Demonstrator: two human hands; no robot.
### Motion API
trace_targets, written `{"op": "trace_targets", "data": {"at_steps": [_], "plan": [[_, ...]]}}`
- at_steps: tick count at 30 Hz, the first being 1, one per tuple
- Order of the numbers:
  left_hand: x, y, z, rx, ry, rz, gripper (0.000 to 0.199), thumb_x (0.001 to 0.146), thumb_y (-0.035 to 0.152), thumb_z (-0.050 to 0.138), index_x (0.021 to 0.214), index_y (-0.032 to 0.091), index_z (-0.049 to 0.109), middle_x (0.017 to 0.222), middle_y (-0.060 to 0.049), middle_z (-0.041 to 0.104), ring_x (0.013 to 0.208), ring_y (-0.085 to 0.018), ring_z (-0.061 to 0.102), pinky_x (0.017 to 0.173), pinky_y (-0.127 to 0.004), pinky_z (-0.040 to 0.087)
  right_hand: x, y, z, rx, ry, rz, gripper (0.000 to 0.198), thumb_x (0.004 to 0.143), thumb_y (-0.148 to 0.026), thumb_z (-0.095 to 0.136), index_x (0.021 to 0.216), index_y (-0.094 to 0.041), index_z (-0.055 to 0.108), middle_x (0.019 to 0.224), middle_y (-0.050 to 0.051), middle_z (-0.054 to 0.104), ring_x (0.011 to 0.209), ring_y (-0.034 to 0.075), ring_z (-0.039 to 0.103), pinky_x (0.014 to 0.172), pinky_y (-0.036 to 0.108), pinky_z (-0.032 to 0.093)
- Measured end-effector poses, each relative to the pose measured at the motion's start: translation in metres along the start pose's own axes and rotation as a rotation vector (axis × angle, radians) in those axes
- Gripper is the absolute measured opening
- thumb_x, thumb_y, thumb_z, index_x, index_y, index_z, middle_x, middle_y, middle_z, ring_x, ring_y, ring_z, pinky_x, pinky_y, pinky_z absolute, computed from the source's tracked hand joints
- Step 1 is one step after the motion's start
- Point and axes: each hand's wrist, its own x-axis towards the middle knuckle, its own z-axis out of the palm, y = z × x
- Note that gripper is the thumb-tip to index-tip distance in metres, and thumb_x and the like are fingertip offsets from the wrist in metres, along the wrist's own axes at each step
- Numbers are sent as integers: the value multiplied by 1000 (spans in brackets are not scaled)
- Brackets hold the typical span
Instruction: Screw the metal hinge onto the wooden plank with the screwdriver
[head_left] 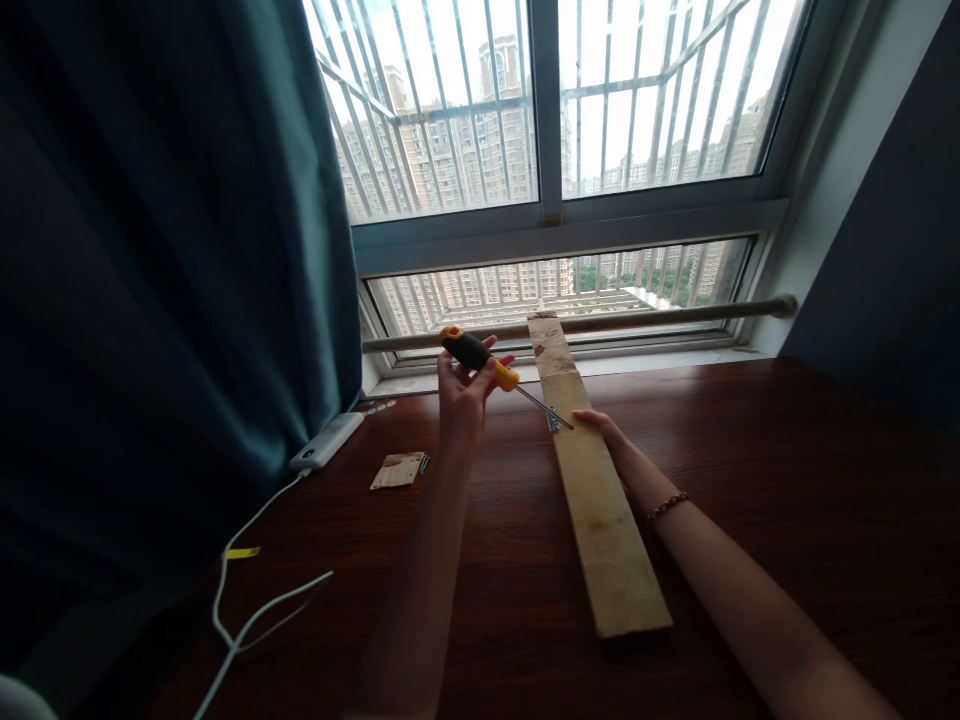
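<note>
Scrap [396, 471] and, seemingly, screws [424, 464] on table [780, 480], left of plank [604, 530]

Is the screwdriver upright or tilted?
Tilted: its handle is up in the left hand, and its shaft slants down toward the board.

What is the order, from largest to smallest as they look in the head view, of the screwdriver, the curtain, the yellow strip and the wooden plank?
1. Curtain, filling much of the left side
2. Wooden plank
3. Screwdriver, partly covered by fingers
4. Yellow strip
</note>
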Motion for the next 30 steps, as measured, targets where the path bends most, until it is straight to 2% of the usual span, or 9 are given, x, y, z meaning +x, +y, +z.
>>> {"op": "trace_targets", "data": {"at_steps": [3,6,8,11,14,19,25,27,30], "plan": [[12,-11,-14,-109,178,-196,16,79,23,58,90,17,49,92,-6,64,58,-9,61,50,-20,50,7,1,-8,9,-37,10,43,80,-46,45,100,-10,60,81,11,69,65,22,64,60,33,53],[20,-39,-26,-237,317,-723,16,85,27,50,77,13,49,69,-1,57,38,1,43,39,-12,41,12,1,-12,-20,-32,-27,42,81,-43,44,100,-10,60,86,12,69,69,22,64,63,32,53],[18,-63,-30,-238,300,-910,14,83,20,53,73,12,48,65,-1,54,35,3,36,35,-10,35,15,0,-13,-49,2,-55,38,81,-40,44,98,-10,61,83,11,69,66,21,64,62,31,52],[7,-95,-29,-190,262,-1058,15,80,11,55,67,10,47,65,-4,56,32,4,31,32,-10,33,19,-1,-15,-82,32,-98,35,82,-38,45,95,-11,62,80,10,69,63,19,64,62,29,52],[-3,-110,-24,-161,197,-1137,15,75,11,62,67,9,50,65,-5,58,31,4,33,32,-10,33,21,-1,-17,-143,34,-130,34,83,-37,44,93,-11,63,83,10,69,64,19,64,63,29,52],[-6,-114,-22,-80,145,-1161,12,71,6,64,68,9,53,56,0,54,30,2,34,35,-12,40,25,-4,-20,-412,118,-256,39,82,-46,46,87,-12,64,80,12,69,64,22,64,60,33,52],[-7,-120,-25,13,127,-1129,16,70,0,58,63,10,50,46,7,42,29,1,34,44,-18,49,29,-17,-24,-778,725,-813,41,70,-49,63,94,-16,59,88,10,65,75,21,60,66,32,47],[-8,-121,-24,24,117,-1113,18,70,-2,58,62,11,48,45,8,41,30,1,35,46,-18,50,25,-21,-22,-1014,704,-978,36,70,-47,64,91,-18,60,80,6,63,69,18,56,64,29,45],[-9,-121,-24,38,109,-1083,19,69,-2,58,62,12,47,44,9,39,30,1,35,48,-20,51,17,-22,-13,-1393,463,-1041,27,69,-46,67,77,-20,64,64,1,60,60,15,51,58,26,39]]}}
